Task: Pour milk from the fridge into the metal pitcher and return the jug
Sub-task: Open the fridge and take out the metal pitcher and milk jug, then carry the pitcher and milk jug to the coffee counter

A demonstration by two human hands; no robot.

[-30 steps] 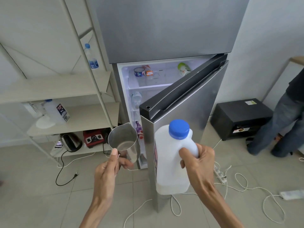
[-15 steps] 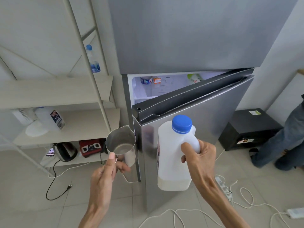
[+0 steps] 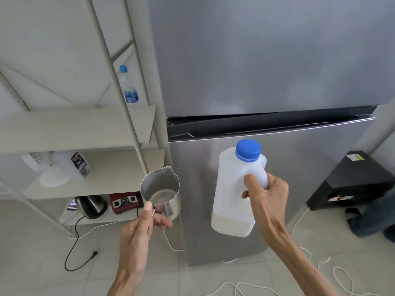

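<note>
My left hand grips the handle, mostly hidden, of the shiny steel pitcher. My right hand clasps the translucent plastic milk jug, blue-capped, its label out of sight, before the brushed-metal fridge.

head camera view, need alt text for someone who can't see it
A person's right hand holds a nearly empty white milk jug with its blue cap on, while the left hand holds an empty metal pitcher by its handle. Both are in front of a closed silver fridge, with a shelf rack to the left.
</note>
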